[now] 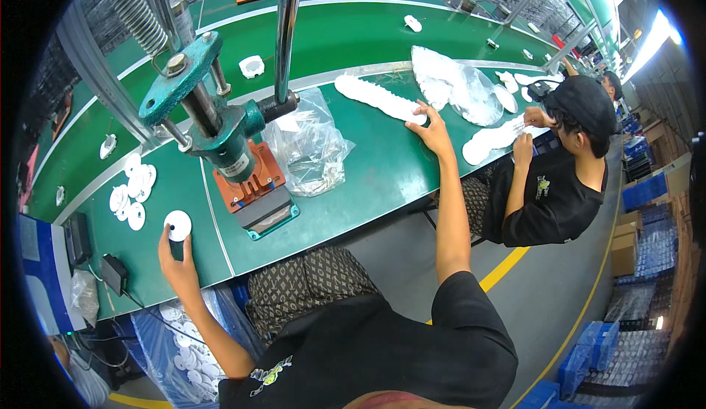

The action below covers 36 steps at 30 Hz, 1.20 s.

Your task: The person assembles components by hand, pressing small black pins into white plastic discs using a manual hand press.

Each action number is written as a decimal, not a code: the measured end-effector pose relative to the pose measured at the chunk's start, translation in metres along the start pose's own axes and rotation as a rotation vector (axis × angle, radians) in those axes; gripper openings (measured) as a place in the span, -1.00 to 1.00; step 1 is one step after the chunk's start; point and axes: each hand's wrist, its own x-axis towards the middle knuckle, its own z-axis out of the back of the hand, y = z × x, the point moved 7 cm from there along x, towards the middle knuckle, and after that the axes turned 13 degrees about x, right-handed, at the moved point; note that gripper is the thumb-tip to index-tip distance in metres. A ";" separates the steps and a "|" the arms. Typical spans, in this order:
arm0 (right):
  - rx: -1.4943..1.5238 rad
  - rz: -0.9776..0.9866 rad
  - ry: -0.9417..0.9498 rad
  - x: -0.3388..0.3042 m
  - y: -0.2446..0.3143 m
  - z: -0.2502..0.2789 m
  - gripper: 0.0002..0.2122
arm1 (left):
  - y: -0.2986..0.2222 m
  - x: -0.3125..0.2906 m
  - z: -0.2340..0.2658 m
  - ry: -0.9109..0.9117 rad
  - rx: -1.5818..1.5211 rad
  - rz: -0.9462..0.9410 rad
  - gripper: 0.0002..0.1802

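My left hand (177,259) is at the left part of the green bench, thumb and finger at the lower edge of a round white disc (179,221) with a dark spot in it. Stretched far forward, my right hand (434,131) grips the near right end of a long row of stacked white discs (375,99) lying on the bench. Between my arms stands a teal hand press (234,141) with a steel lever, over an orange and black fixture (254,188). Loose white discs (136,185) lie in a group beyond my left hand.
A clear bag of thin metal parts (312,155) lies right of the press. Behind runs a green conveyor (331,38) with scattered white parts. A co-worker (562,188) sits at right, handling white discs. A lined bin of white discs (191,350) stands below the bench.
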 end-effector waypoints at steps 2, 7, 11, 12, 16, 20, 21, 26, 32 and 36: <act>-0.040 0.043 0.068 0.001 -0.002 -0.002 -0.69 | -0.001 -0.001 0.001 -0.009 -0.061 0.025 -0.53; -0.244 0.300 -0.213 -0.031 0.044 -0.016 -0.76 | -0.001 -0.010 0.012 -0.027 -0.131 0.065 -0.61; 0.078 0.321 -0.265 -0.092 0.119 -0.071 -0.85 | -0.008 -0.024 -0.013 0.067 -0.371 0.157 -0.77; 0.099 0.309 -0.154 -0.102 0.132 -0.093 -0.85 | -0.019 -0.023 -0.012 0.134 -0.320 0.135 -0.79; 0.034 0.443 0.194 -0.106 0.171 -0.167 -0.84 | -0.063 -0.016 -0.005 0.051 -0.332 -0.062 -0.85; -0.143 0.380 0.384 -0.094 0.163 -0.201 -0.85 | -0.078 -0.013 -0.006 0.006 -0.349 -0.036 -0.86; -0.194 0.319 0.470 -0.093 0.157 -0.208 -0.86 | -0.080 -0.015 -0.005 0.007 -0.343 -0.030 -0.86; -0.239 0.392 0.451 -0.088 0.168 -0.207 -0.89 | -0.097 -0.029 0.001 -0.113 -0.119 -0.335 -0.82; -0.014 0.258 0.215 -0.114 0.172 -0.171 -0.89 | -0.102 -0.038 -0.006 0.274 -0.195 -0.411 -0.57; 0.327 -0.112 0.195 -0.119 0.148 -0.156 -0.76 | -0.101 -0.041 -0.004 0.320 -0.144 -0.419 -0.61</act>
